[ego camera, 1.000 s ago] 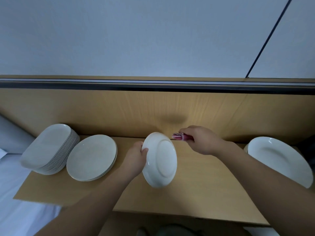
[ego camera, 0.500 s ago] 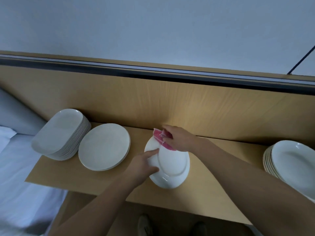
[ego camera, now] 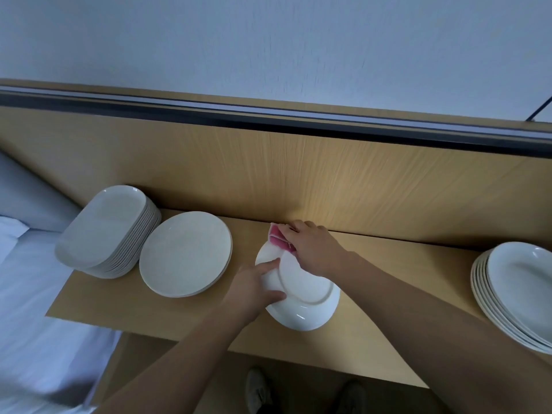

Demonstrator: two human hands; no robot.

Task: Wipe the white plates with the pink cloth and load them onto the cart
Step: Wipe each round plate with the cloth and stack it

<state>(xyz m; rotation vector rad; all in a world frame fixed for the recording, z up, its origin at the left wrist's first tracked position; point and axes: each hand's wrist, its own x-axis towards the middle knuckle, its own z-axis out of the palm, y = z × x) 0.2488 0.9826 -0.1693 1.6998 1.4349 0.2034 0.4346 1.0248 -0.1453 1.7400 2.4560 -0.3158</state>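
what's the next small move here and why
Probably draw the cloth down across the plate toward its near rim. The right hand holds it only at the far edge, most of the face lies bare, and the left hand grips the left rim, steadying it.

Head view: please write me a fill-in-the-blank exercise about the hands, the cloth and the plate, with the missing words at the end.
1. The right hand holds a ____ cloth against the plate.
2. The left hand grips the ____.
3. Below the shelf, two ____ show.

Missing words: pink; plate; shoes.
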